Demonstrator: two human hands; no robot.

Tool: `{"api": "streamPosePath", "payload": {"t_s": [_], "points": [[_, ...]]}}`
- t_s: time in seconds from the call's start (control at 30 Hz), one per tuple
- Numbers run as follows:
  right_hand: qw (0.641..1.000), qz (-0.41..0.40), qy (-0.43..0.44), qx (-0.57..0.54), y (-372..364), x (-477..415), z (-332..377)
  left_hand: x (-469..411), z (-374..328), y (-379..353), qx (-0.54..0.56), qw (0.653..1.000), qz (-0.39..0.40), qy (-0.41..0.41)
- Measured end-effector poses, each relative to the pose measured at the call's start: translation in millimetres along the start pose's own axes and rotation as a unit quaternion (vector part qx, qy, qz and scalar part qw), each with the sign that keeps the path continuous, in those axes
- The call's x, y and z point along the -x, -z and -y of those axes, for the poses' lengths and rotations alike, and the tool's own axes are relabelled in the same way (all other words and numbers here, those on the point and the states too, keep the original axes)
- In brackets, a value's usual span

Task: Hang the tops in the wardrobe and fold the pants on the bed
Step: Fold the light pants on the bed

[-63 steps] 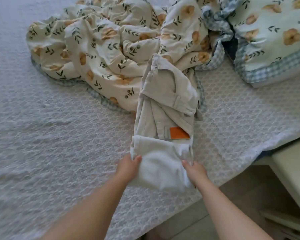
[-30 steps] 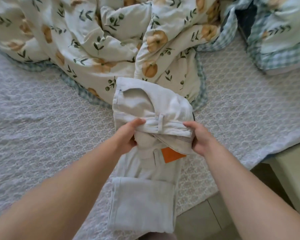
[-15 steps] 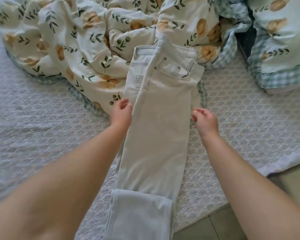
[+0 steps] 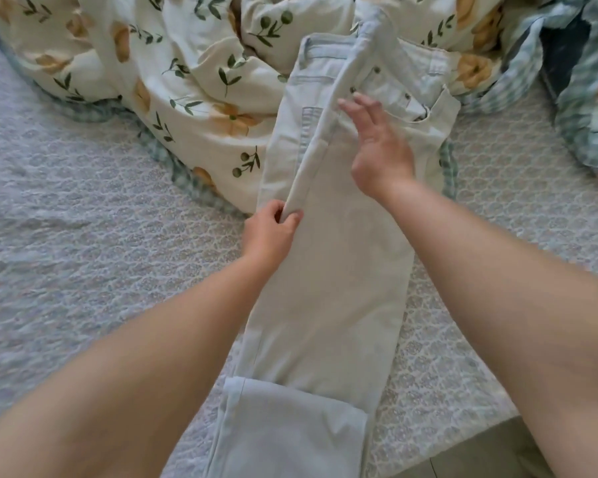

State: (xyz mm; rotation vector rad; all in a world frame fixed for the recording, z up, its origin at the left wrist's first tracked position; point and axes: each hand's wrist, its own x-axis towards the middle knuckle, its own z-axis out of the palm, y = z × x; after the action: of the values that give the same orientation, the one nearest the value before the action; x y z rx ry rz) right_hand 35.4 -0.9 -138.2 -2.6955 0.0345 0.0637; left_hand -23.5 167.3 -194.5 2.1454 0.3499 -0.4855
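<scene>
- Bed (image 4: 66, 236) with a pale textured cover fills the view; a strip of floor (image 4: 463, 457) shows at bottom right.
- Far left to top centre: rumpled cream quilt (image 4: 187, 81) with orange flowers, green leaves and a checked edge, lying on the bed.
- Left hand (image 4: 270, 232): grip closed, thumb and fingers pinching a raised fold along the left edge of the pants, about halfway up the leg.
- Pants (image 4: 328, 277): pale off-white jeans lying lengthwise on the bed, legs stacked one on the other, waistband at the far end resting on the quilt, hem end folded back over near the bottom edge of view.
- Right hand (image 4: 377, 143): grip open, fingers spread, holding nothing, palm low over the pocket area near the waistband; cannot tell if it touches the cloth.
- Far right: pillow (image 4: 587, 98) in matching flower print with a checked border, well apart from the pants.
</scene>
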Motion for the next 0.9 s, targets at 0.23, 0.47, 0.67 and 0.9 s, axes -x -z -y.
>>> {"api": "streamPosePath", "payload": {"t_s": [0.23, 0.47, 0.67, 0.9], "points": [[0.955, 0.125, 0.133, 0.233, 9, -45, 9, -29, -65, 7, -0.008, 0.997, -0.022, -0.076], [0.957, 0.072, 0.059, 0.276, 27, -76, -9, -49, -78, 15, -0.027, 0.997, -0.008, -0.069], [0.964, -0.128, 0.104, 0.209, 50, -96, 12, -43, -84, 27, 0.01, 0.991, -0.066, -0.12], [0.979, 0.099, 0.161, 0.078, 3, -104, 29, -68, -41, 31, 0.037, 0.993, -0.116, 0.002]]}}
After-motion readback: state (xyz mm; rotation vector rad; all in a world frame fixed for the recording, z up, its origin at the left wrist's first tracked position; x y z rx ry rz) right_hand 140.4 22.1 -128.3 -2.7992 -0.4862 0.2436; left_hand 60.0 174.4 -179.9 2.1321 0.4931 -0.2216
